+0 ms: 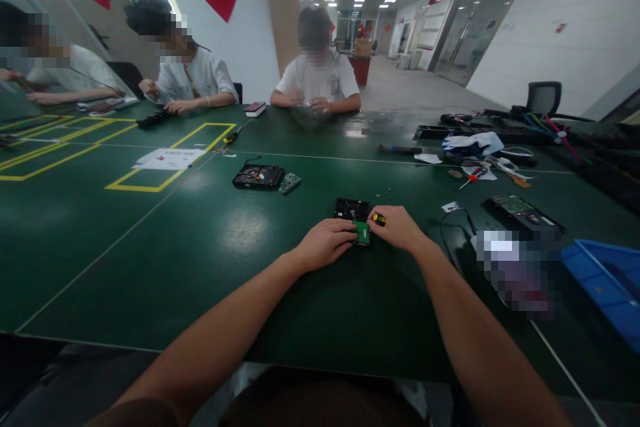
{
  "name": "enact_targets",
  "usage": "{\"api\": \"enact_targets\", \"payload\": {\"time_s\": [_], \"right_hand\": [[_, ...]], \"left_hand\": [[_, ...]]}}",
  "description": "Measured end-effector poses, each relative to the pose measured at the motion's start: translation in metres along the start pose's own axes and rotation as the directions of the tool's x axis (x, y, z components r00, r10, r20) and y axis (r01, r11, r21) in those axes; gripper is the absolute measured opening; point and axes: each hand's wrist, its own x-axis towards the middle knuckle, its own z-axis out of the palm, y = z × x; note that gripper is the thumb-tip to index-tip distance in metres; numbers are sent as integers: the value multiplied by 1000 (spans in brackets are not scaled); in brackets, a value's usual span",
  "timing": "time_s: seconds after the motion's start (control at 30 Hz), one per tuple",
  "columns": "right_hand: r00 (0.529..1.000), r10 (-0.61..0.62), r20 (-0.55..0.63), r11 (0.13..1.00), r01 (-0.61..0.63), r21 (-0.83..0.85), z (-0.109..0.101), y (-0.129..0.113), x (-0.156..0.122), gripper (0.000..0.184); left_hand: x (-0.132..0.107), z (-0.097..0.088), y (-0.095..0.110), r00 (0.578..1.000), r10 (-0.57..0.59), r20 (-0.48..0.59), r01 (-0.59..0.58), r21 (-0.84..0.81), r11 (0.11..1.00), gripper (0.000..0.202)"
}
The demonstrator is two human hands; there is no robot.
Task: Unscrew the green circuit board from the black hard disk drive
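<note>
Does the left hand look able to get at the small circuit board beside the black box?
Probably yes: only tabletop shows between the left hand and the small circuit board, though the hand rests on a green board and would have to lift off first.

Green circuit board (363, 233): lies roughly flat on the worktop (210, 293), small, marked in white, left part covered. Black casing (350, 207): rests directly beyond the board, roughly rectangular; whether joined to it, cannot be told. Yellow-and-black tool handle (379, 219): shows at the board's right, tip hidden.
</note>
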Motion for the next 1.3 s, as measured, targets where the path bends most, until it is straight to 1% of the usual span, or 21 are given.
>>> {"api": "enact_targets", "payload": {"time_s": [0.17,0.33,0.47,0.57,0.63,0.7,0.87,0.93,1.03,1.07,1.13,1.23,1.3], "right_hand": [[999,-1,-39,999,2,35,0,0,-1,9],[991,14,-130,997,-3,81,0,-2,0,10],[972,21,-233,994,5,113,-8,-10,5,11],[958,6,-286,991,33,133,-17,-17,9,19],[946,-22,-323,983,79,165,-23,-18,10,25],[937,-53,-346,975,124,186,-28,-18,11,25],[918,-64,-392,970,149,190,-31,-13,10,24],[901,-61,-430,969,157,193,-30,-12,7,24],[857,-27,-515,966,155,206,-27,-11,-1,27],[848,-19,-529,967,150,205,-25,-10,-4,28],[848,-8,-530,967,142,213,-22,-7,-10,31],[866,6,-500,967,123,224,-19,-3,-15,36],[875,40,-483,968,86,237,-17,0,-17,43]], "left_hand": [[0,0,0,1000,2,4,-2,4,1000,27],[0,1,1,1000,-9,-4,9,-1,1000,27],[2,-1,4,1000,-16,-25,15,-14,1000,25],[4,-3,8,1000,-11,-23,11,-19,1000,27],[5,-3,11,1000,-18,-25,17,-15,1000,31],[6,-2,12,999,-27,-32,27,-6,1000,35],[8,2,13,997,-53,-55,55,42,998,40],[8,3,15,996,-73,-47,76,60,995,44],[10,3,17,993,-109,-39,113,103,988,48],[11,3,18,992,-124,-35,127,118,985,50],[13,3,19,984,-177,-26,179,151,972,60],[15,5,20,966,-257,-24,257,183,949,81],[16,6,20,957,-288,-23,287,184,940,84]]}}
